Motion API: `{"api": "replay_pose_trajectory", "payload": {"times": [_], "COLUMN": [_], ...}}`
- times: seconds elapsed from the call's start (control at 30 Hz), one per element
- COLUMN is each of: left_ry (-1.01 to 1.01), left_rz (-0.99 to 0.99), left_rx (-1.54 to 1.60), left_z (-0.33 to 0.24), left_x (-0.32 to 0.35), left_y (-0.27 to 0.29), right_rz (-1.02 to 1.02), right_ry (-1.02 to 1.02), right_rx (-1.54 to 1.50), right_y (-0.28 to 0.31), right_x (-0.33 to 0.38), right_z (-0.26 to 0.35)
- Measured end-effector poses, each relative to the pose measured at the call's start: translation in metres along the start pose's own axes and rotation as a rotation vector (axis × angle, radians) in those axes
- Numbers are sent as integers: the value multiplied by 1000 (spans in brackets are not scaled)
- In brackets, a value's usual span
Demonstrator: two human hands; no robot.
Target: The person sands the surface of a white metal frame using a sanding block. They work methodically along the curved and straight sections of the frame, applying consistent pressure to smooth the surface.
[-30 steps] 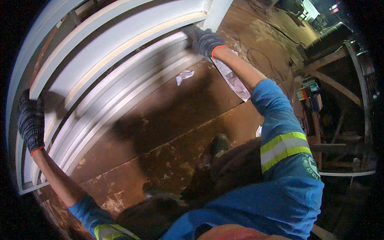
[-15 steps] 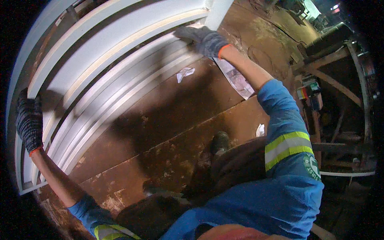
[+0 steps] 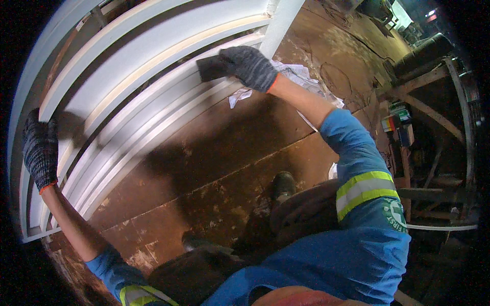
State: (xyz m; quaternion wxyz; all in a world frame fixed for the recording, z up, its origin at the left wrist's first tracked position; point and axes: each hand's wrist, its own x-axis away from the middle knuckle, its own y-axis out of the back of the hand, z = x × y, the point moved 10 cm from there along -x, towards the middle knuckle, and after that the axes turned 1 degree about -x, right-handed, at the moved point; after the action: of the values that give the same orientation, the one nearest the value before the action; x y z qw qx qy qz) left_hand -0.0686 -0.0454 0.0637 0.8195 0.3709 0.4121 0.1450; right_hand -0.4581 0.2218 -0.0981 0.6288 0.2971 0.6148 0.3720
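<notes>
Your gloved right hand [image 3: 249, 66] pinches a dark pad [image 3: 209, 70] at the right part of the white slatted frame [image 3: 168, 36]; your left hand [image 3: 42, 150] meets its left side, finger closure indeterminable.

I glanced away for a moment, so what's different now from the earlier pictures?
The right hand has moved left and a little toward the person, away from the white post. A dark flat pad now shows clearly in its grip; whether it was held earlier I can't tell. The left hand stays at the end of the white slat.
</notes>
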Motion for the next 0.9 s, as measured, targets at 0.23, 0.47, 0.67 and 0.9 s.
{"api": "replay_pose_trajectory", "payload": {"times": [0.23,0.47,0.67,0.9], "left_ry": [64,44,-67,-50], "left_rz": [69,30,-70,-40], "left_rx": [-118,47,-91,-32], "left_z": [1,-6,6,-1], "left_x": [3,1,7,7], "left_y": [3,-1,1,5], "right_rz": [57,25,0,-12], "right_ry": [113,-111,103,-124], "right_rx": [292,-200,-89,-81], "right_y": [17,22,4,19], "right_x": [6,39,-4,22], "right_z": [-9,-120,-24,-92]}}
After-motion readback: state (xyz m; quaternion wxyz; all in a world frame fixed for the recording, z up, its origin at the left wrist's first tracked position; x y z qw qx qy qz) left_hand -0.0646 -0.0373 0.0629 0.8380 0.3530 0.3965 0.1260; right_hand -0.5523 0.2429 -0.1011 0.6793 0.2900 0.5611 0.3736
